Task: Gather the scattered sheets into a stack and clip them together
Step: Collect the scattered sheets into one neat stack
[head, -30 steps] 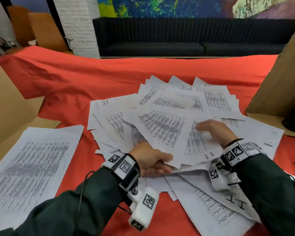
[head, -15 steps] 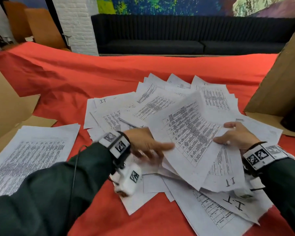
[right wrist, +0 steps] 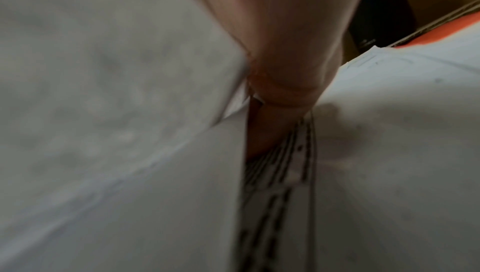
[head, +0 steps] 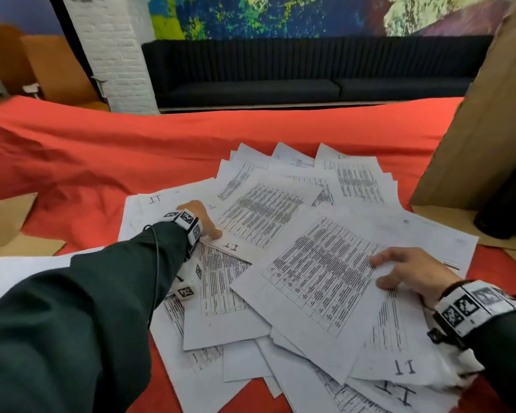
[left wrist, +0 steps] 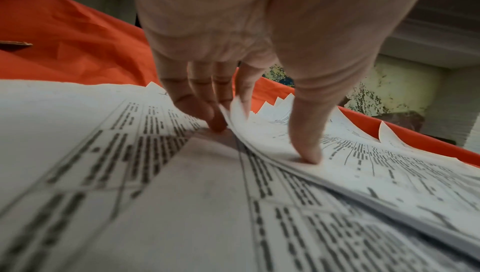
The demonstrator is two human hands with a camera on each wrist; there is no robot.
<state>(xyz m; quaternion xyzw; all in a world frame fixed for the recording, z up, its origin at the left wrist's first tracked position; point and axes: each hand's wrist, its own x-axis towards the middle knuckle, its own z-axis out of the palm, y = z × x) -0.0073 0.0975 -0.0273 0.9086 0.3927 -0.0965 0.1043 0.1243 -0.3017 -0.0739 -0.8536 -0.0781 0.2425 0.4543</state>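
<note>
Many white printed sheets (head: 280, 210) lie scattered and overlapping on the red cloth (head: 102, 150). My left hand (head: 209, 226) reaches into the pile's left part. In the left wrist view my left hand (left wrist: 262, 140) has its fingertips (left wrist: 218, 126) curled under a sheet's lifted edge and its thumb pressed on top. My right hand (head: 379, 271) holds the right edge of a large tabled sheet (head: 319, 281) lying on top of the pile's near side. In the right wrist view the thumb (right wrist: 285, 91) lies over blurred paper. No clip is in view.
A separate pile of sheets (head: 18, 272) lies at the near left, partly under my left sleeve. Cardboard panels stand at the right (head: 483, 129) and left (head: 0, 222). A dark cylinder (head: 507, 210) stands by the right panel. Bare red cloth stretches behind the pile.
My left hand has moved from the pile's near edge out to a sheet further back on the left. My right hand has lowered the tabled sheet it carried towards the near right.
</note>
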